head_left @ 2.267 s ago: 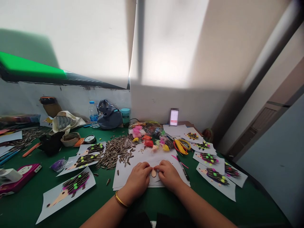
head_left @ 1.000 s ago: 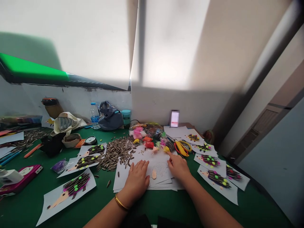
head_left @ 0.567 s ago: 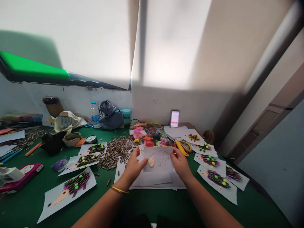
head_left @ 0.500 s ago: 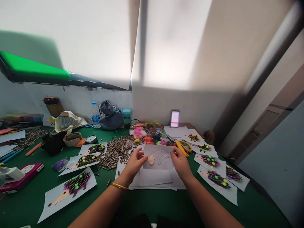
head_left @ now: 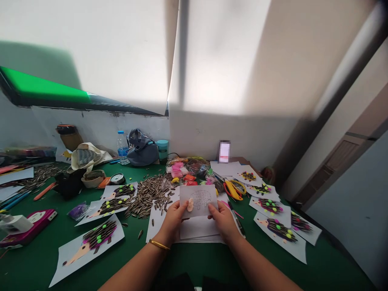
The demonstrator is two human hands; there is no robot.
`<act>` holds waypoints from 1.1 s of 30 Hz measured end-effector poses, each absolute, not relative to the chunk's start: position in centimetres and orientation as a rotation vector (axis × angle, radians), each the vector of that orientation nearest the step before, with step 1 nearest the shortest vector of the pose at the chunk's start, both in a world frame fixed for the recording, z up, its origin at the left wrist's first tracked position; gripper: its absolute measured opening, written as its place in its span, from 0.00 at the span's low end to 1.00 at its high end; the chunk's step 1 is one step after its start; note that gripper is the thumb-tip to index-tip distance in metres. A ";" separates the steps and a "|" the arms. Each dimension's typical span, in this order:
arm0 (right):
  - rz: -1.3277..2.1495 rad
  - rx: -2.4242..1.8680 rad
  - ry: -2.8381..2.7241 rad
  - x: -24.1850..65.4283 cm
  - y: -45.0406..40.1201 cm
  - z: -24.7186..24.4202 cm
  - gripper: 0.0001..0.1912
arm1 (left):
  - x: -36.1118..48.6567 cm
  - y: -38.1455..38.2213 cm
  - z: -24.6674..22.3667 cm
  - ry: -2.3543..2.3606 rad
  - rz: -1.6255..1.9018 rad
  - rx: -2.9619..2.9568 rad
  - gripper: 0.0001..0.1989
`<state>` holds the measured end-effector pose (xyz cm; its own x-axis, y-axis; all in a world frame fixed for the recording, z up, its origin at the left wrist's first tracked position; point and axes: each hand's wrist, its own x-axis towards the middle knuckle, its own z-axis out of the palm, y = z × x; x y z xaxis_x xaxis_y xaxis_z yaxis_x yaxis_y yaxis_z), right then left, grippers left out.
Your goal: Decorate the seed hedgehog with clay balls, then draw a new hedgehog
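Between my two hands I hold up a small white card (head_left: pixel 198 194) with an outlined animal covered in small marks. A peach-coloured patch (head_left: pixel 190 204) sits at the left end of that drawing. My left hand (head_left: pixel 174 218) pinches the card's lower left edge, thumb on the front. On the other side, my right hand (head_left: pixel 222 216) grips the lower right edge the same way. Beneath the card lie white paper sheets (head_left: pixel 200 238). A pile of striped sunflower seeds (head_left: pixel 148 194) spreads to the left, some onto the sheets. A pen (head_left: pixel 237 218) lies right of my right hand.
Seed-covered hedgehog pictures lie left (head_left: pixel 91 242) and right (head_left: pixel 280 232). Yellow-handled scissors (head_left: pixel 235 189) rest behind my right hand. Bagged coloured clay (head_left: pixel 188 173), a phone (head_left: pixel 224 151), a water bottle (head_left: pixel 122 147) and a grey-blue bag (head_left: pixel 142 147) stand along the back.
Both hands have slid from the card's sides to its lower edges and moved closer together. The card has shifted slightly left, uncovering the pen on the right.
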<state>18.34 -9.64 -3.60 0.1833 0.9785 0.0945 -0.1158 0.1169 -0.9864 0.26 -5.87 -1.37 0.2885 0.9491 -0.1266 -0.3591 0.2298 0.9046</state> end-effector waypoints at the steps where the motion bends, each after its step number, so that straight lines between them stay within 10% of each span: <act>1: 1.043 -1.133 -1.048 18.4 -9.6 -3.6 0.20 | 0.2 -5.9 -1.3 0.817 1.040 0.924 0.25; 33: 1.137 -1.110 -1.052 18.0 -9.8 -2.8 0.21 | -0.4 -5.5 -1.4 0.881 1.048 0.876 0.24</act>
